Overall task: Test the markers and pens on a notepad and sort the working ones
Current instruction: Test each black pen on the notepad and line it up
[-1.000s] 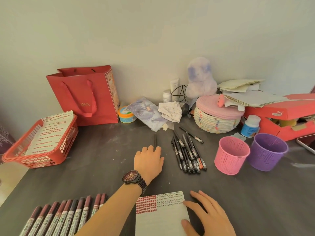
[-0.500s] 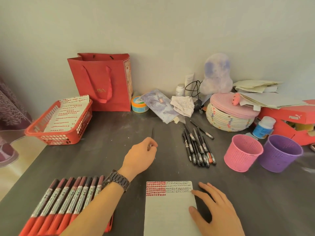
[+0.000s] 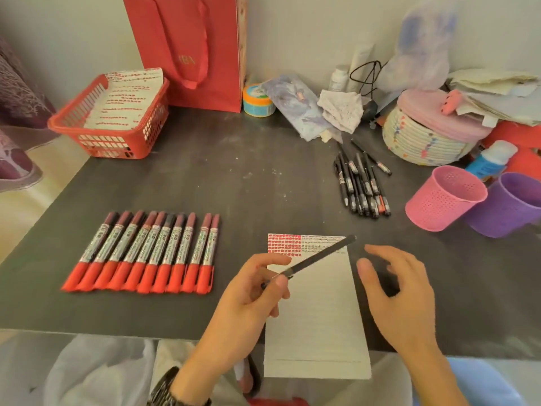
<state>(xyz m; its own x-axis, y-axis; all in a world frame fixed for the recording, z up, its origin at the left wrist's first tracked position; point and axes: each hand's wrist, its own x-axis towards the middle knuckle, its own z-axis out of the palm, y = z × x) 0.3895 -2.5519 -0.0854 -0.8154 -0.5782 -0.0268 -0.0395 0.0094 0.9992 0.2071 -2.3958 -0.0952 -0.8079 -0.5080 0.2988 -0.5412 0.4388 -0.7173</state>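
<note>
Black and slim, the pen (image 3: 316,256) is pinched near its lower end between the thumb and fingertips of the left hand (image 3: 251,297). Its shaft slants up over the far right corner of the notepad (image 3: 316,323), clear of the paper as far as I can tell. The right hand (image 3: 401,291) hovers just beside the pad's right edge, fingers loose and spread, holding nothing. The pad lies at the front edge of the desk (image 3: 234,177) and overhangs it toward the person. Its top rows are filled with red blocks and dark scribbles; the rest is bare.

The step in hand looks like readying this pen for its test stroke. Which end carries the tip, and whether a cap sits on it, is too blurred to say, so the free hand should first find the cap or clicker. After that I would lay that hand flat on the pad's right margin, since the overhanging sheet may slide or tip. The mark belongs directly under the last dark row, made with light pressure and a few short strokes before the pen is judged dry.

The other black pens (image 3: 361,186) lie bundled toward the right back, near the pink cup (image 3: 445,200) and purple cup (image 3: 509,209). The red markers (image 3: 146,253) form a row toward the left front edge
</note>
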